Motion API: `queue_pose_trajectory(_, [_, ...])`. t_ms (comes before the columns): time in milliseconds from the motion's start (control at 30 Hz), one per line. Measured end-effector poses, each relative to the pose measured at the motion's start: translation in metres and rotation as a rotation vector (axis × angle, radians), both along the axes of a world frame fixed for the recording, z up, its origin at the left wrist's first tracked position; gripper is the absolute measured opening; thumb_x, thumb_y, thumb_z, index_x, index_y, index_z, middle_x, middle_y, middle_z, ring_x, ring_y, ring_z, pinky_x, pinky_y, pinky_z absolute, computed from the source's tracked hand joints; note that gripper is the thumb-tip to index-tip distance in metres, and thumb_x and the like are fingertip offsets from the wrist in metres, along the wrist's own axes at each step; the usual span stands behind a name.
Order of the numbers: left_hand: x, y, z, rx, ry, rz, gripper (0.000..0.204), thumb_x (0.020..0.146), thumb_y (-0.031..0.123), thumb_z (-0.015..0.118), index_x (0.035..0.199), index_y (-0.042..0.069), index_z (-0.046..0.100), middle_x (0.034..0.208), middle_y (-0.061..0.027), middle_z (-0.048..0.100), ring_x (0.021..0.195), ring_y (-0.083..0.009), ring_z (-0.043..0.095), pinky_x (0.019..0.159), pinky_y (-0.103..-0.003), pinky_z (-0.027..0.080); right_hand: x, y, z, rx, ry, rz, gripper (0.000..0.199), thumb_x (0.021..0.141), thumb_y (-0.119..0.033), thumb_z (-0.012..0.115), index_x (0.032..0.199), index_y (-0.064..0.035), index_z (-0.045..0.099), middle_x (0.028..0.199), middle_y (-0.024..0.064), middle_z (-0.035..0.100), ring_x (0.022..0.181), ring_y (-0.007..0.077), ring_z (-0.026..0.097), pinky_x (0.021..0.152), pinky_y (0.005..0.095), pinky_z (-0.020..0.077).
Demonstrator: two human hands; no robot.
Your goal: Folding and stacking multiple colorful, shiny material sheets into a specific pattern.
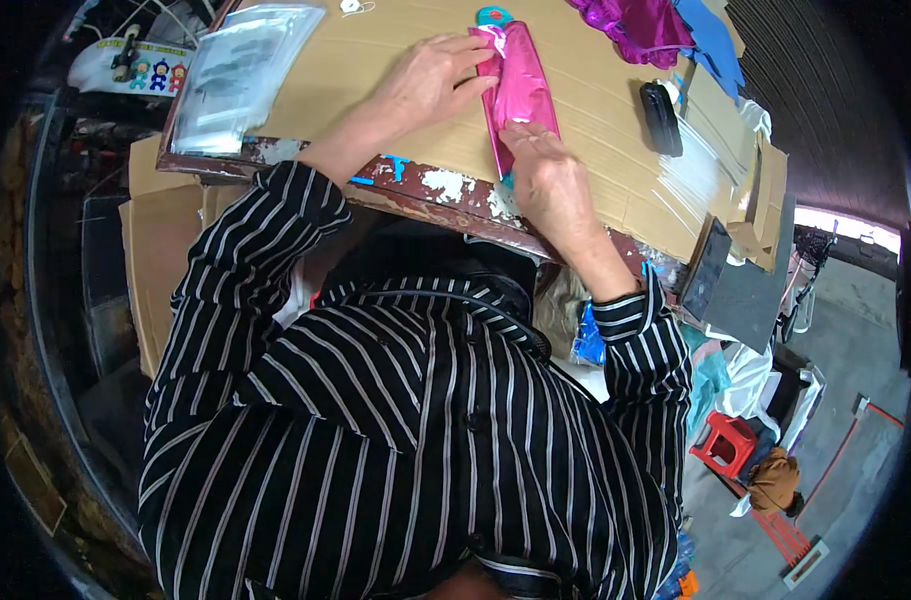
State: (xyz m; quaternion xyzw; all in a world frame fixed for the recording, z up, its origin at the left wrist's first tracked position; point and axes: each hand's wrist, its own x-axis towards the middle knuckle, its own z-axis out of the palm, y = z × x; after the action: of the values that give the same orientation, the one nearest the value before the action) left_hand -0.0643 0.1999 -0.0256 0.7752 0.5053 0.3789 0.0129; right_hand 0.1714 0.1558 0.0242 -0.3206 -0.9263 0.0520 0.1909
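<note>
Here both hands' fingers, left hand [425, 85] and right hand [545, 180], press flat on glossy pink foil [520, 90]

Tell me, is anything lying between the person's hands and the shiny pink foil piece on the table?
Nothing visible does. The left hand rests directly on the upper part of the pink foil piece, and the right hand presses its lower end. The black case lies apart, to the right.

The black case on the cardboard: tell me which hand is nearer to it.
Right. The right hand presses the lower end of the pink foil piece, a short way left of the black case. The left hand lies beyond the foil, farther left.
</note>
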Motion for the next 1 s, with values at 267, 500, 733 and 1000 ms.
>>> queue_pose_trajectory(267, [0.002, 0.031, 0.002, -0.038, 0.048, -0.191, 0.040, 0.096, 0.029, 0.068, 0.129, 0.005, 0.069, 0.139, -0.0149, 0.064, 0.128, -0.0349, 0.060, 0.110, -0.043, 0.049, 0.001, 0.003, 0.003, -0.045, -0.058, 0.038, 0.040, 0.082, 0.000, 0.059, 0.121, 0.0038, 0.068, 0.122, 0.0220, 0.071, 0.117, 0.0375, 0.065, 0.099, 0.0416, 0.0546])
queue_pose_trajectory(500, [0.006, 0.038, 0.004, 0.005, 0.064, -0.276, 0.040, 0.096, 0.025, 0.068, 0.132, 0.007, 0.067, 0.141, -0.0126, 0.063, 0.130, -0.0332, 0.058, 0.111, -0.042, 0.047, -0.003, -0.007, -0.004, 0.020, -0.113, 0.008, 0.042, 0.083, 0.001, 0.059, 0.123, 0.0077, 0.065, 0.125, 0.0252, 0.068, 0.119, 0.0413, 0.061, 0.106, 0.0454, 0.0485])
queue_pose_trajectory(733, [0.043, -0.014, 0.021, -0.076, -0.276, -0.230, 0.028, 0.095, 0.014, 0.069, 0.122, 0.008, 0.069, 0.121, -0.0109, 0.071, 0.109, -0.0303, 0.070, 0.094, -0.038, 0.058, -0.002, -0.011, -0.006, 0.033, -0.105, -0.025, 0.045, 0.081, 0.002, 0.060, 0.125, 0.0088, 0.064, 0.128, 0.0249, 0.067, 0.119, 0.0405, 0.060, 0.107, 0.0449, 0.0475])
queue_pose_trajectory(1000, [0.053, -0.024, 0.018, -0.262, -0.304, -0.185, 0.016, 0.094, 0.008, 0.068, 0.109, 0.005, 0.066, 0.099, -0.0109, 0.068, 0.089, -0.0278, 0.071, 0.079, -0.038, 0.059, 0.002, -0.010, -0.002, -0.042, 0.052, 0.004, 0.044, 0.082, 0.005, 0.061, 0.126, 0.0088, 0.063, 0.124, 0.0246, 0.068, 0.110, 0.0395, 0.064, 0.101, 0.0431, 0.0510])
